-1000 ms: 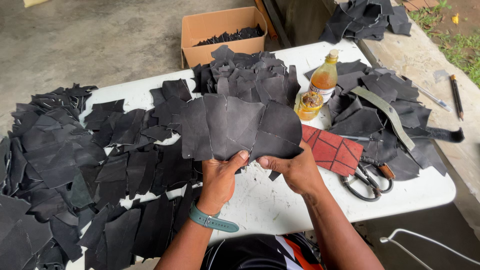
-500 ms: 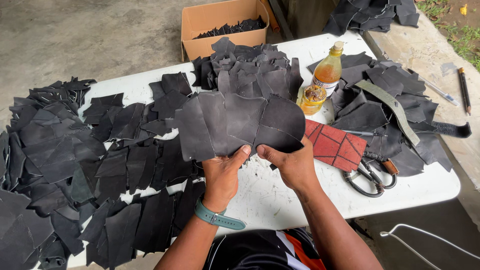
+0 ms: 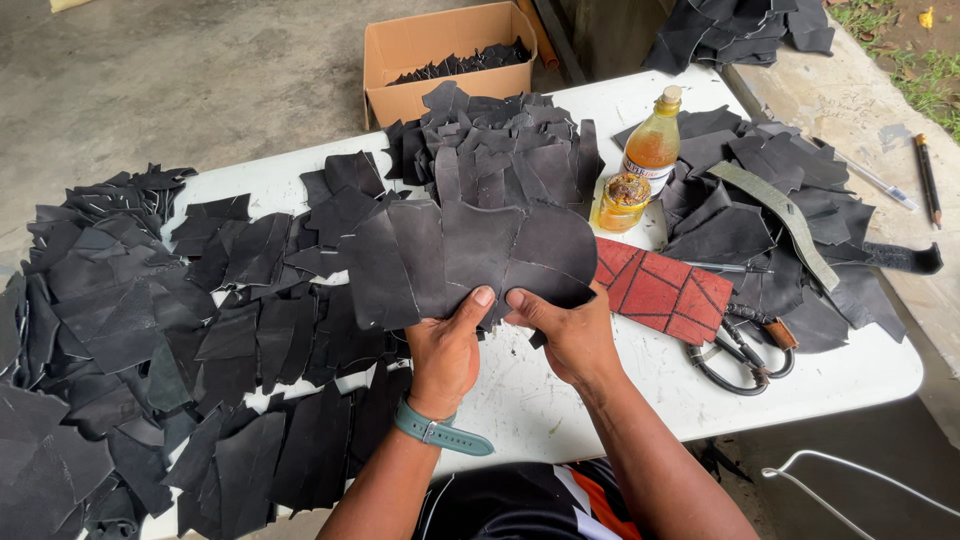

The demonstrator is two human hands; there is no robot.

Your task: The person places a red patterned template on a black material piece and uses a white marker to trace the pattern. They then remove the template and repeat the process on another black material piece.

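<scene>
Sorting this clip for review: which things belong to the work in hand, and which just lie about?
In hand:
left hand
right hand
fan of black leather pieces

Lying about:
scissors
red patterned piece
amber bottle
small jar
cardboard box
pencil

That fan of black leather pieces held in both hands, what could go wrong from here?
The fan of black leather pieces is pinched only at its lower edge by the left hand and right hand, so a piece might slip out. The open glue jar and bottle stand just behind; a swing could tip them.
</scene>
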